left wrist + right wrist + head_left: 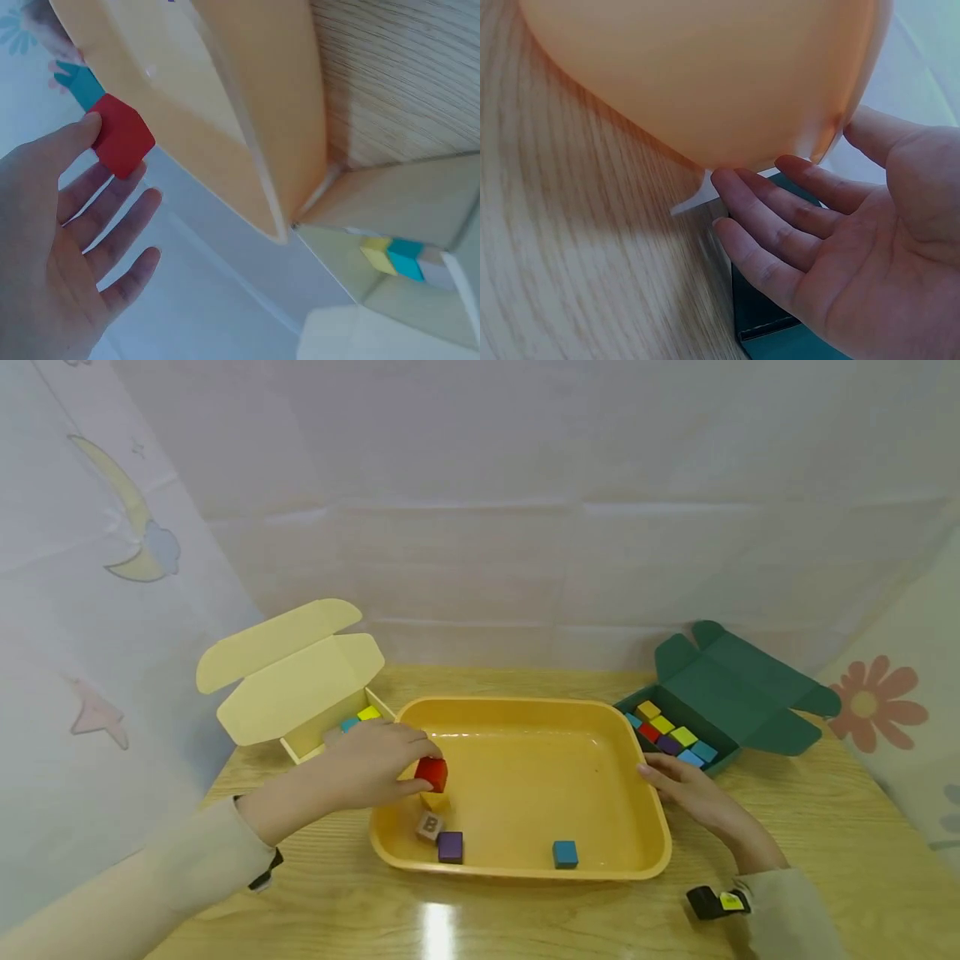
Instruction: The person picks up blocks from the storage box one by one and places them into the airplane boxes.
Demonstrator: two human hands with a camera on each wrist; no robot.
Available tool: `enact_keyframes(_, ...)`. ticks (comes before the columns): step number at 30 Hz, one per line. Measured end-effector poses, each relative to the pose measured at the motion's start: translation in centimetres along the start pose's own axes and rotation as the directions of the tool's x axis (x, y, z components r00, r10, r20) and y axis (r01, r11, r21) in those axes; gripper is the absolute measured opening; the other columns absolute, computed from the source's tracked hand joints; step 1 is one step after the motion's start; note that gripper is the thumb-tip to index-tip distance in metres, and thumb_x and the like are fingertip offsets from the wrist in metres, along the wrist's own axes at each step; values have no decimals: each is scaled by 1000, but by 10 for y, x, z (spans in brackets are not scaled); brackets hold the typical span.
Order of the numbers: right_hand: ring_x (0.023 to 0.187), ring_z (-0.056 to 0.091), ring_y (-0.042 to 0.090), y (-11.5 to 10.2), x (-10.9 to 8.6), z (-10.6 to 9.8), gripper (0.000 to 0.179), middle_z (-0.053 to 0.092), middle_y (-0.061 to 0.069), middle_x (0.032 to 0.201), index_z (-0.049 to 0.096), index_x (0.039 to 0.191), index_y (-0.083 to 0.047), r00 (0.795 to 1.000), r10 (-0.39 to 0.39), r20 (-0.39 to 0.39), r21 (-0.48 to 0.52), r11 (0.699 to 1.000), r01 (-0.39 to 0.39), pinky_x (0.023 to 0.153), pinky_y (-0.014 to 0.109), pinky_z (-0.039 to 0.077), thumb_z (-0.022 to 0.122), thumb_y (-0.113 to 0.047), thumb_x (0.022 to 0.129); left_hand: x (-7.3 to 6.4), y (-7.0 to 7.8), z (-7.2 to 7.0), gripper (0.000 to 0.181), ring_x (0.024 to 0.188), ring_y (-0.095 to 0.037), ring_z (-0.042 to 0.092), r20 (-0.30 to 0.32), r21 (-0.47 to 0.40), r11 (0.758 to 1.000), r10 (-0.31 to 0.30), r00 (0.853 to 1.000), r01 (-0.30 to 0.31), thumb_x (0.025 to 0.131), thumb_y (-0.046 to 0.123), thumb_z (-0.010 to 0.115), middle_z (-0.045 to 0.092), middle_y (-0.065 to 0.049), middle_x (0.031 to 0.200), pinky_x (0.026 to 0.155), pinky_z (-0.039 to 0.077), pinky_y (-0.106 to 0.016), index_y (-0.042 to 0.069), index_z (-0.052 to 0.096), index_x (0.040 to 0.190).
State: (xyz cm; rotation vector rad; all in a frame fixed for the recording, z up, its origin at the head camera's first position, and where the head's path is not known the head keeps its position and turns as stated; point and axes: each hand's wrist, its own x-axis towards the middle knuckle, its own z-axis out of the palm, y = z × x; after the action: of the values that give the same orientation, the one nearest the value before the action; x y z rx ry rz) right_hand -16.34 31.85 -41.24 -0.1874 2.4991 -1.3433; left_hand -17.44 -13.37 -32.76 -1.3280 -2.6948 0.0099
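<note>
Between thumb and fingers my left hand (378,762) pinches a red cube (431,774), above the left side of a yellow plastic tray (525,777). The left wrist view shows the red cube (121,136) at the fingertips, the other fingers spread loosely. Below it in the tray lie a yellow block (435,801), partly hidden, a wooden cube with a letter B (429,827) and a purple cube (450,847). A blue cube (566,854) sits near the tray's front wall. My right hand (693,797) holds the tray's right rim, thumb over the edge and fingers against the outer wall (705,97).
Behind the tray to the left stands an open cream box (303,693) with a few cubes, partly covered by my left hand. An open dark green box (742,685) at the back right holds several coloured cubes (667,735). Both rest on a wooden table (337,893), before a pale cloth backdrop.
</note>
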Motion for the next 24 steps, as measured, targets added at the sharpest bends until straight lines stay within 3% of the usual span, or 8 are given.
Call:
enact_keyframes(6,115,58,39,0,0,0,61,48,31,139,34,146,11,1000,3,-10,-12,1000,-3,92,49,53,44,-35,107,-25,-19,3,30,81,-14,63,-82,-46,987,-157,984,153,85,37,79,68,6,94,73,52,-34,15,72,104)
enact_keyframes(14,115,58,40,-1,0,0,60,48,32,139,34,146,12,1000,-16,-6,-7,1000,16,92,48,53,44,-34,107,-56,-45,9,33,77,-16,64,-173,-64,950,-311,935,304,83,35,81,69,4,91,59,52,-33,14,71,106)
enact_keyframes(20,114,60,40,-1,-1,0,60,49,32,137,34,145,12,1000,-21,-8,2,1000,21,92,48,53,45,-33,107,-71,-62,9,37,78,-19,64,-158,-81,912,-411,898,403,85,34,79,69,1,91,59,52,-35,9,72,112)
enact_keyframes(24,115,59,40,-2,-1,0,60,49,32,137,34,145,13,1000,-26,-8,-2,1000,26,92,48,53,45,-33,107,-78,-68,9,37,78,-22,64,-129,-68,895,-445,886,440,86,31,79,69,-3,93,60,53,-39,6,71,111)
